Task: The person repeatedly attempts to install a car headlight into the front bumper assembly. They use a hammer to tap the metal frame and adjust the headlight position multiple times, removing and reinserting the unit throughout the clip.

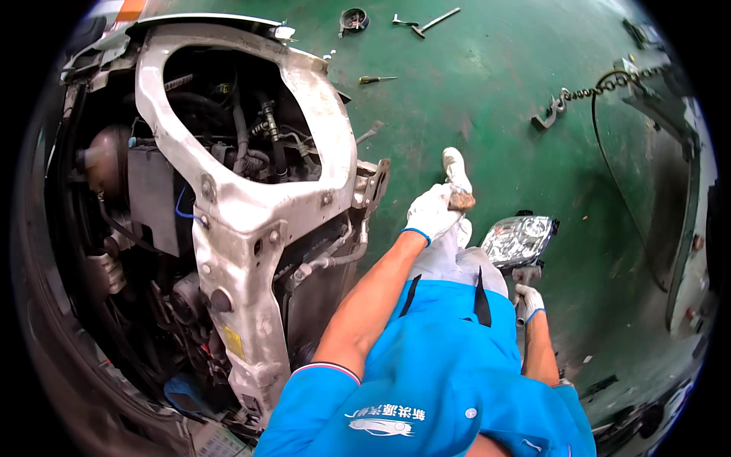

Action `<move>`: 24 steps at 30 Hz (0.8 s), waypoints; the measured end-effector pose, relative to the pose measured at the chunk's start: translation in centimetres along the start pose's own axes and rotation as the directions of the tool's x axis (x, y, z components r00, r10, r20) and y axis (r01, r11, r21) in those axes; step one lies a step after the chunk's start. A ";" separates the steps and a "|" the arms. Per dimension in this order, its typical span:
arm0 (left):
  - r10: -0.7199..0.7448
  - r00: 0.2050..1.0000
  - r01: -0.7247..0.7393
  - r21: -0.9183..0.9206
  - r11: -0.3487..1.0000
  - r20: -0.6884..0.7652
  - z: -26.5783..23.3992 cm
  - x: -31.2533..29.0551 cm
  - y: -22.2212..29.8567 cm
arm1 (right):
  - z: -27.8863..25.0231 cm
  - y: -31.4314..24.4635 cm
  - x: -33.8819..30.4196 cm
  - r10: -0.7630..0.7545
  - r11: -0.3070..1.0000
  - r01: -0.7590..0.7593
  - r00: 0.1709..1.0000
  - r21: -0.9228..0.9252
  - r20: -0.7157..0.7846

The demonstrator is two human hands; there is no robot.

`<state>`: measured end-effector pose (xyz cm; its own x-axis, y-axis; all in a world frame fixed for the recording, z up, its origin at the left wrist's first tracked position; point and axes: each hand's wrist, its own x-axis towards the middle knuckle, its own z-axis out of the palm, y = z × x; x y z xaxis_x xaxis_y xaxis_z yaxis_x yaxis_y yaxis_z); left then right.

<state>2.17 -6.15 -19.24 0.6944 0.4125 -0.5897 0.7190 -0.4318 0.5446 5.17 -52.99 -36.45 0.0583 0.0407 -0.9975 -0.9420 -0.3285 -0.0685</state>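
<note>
My left hand (434,210), in a white glove with a blue cuff, is closed on a brown block (461,201) that looks like wood. It is held out in front of my legs, above my white shoes (456,169). Low at my right side, my right hand (531,301), also gloved, grips what looks like a hammer (527,275) with a grey, blunt head. Its handle is mostly hidden by the fingers. Just beyond that head, a clear headlight (519,239) lies on the floor.
To my left stands a car's stripped front end, with a bare white body frame (251,199) and exposed engine parts. On the green floor (502,99) lie a screwdriver (370,79), a T-shaped tool (434,23) and a round container (354,20). A chain with a hook (562,101) hangs at the right.
</note>
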 end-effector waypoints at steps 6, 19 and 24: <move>-0.295 0.952 0.269 -0.239 0.933 -0.078 0.3 12.1 -4.4 | 7.8 -23.7 -4.3 -0.085 0.900 0.052 0.995 -0.433 -0.057; -0.613 0.789 0.525 -0.471 0.709 -0.045 -0.9 17.5 -10.3 | 24.3 -50.5 -2.1 -0.361 0.317 0.158 0.932 -0.935 0.035; -0.761 0.648 0.608 -0.585 0.537 -0.027 4.6 7.0 -8.9 | 29.3 -57.2 12.0 -0.152 0.341 0.079 0.988 -0.937 0.028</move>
<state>0.48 -3.13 -30.96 -0.0968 0.6173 -0.7807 0.8258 0.4877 0.2833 50.05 -6.12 -43.99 0.1913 0.1163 -0.9746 -0.0070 -0.9928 -0.1198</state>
